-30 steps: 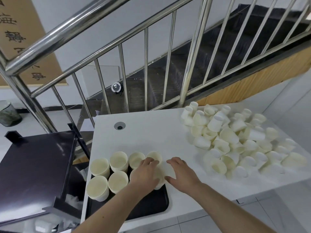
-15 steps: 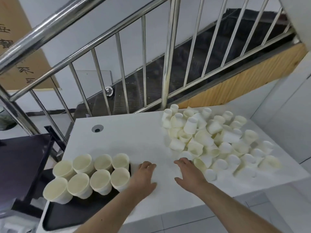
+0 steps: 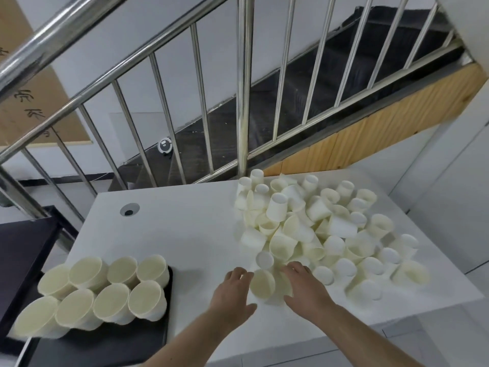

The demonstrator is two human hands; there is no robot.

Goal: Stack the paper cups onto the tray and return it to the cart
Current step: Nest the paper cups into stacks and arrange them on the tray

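Observation:
A black tray [image 3: 111, 345] lies at the table's front left and carries several upright cream paper cups [image 3: 111, 290] in two rows. A big heap of loose paper cups [image 3: 312, 229] covers the right half of the white table [image 3: 180, 229]. At the heap's near edge one cup [image 3: 263, 287] lies on its side between my hands. My left hand [image 3: 234, 295] reaches it from the left with relaxed fingers, touching or almost touching it. My right hand [image 3: 304, 290] lies over the cups just right of it, fingers spread; what it holds, if anything, is hidden.
A dark cart [image 3: 18, 250] stands left of the table, beside the tray. A steel stair railing [image 3: 243, 102] rises behind the table. A round cable hole [image 3: 129, 209] sits in the tabletop at the back left. The table's front edge is close to my forearms.
Both hands have moved right, away from the cups on the tray, across the bare tabletop to the near edge of the loose heap. The view has swung right with them.

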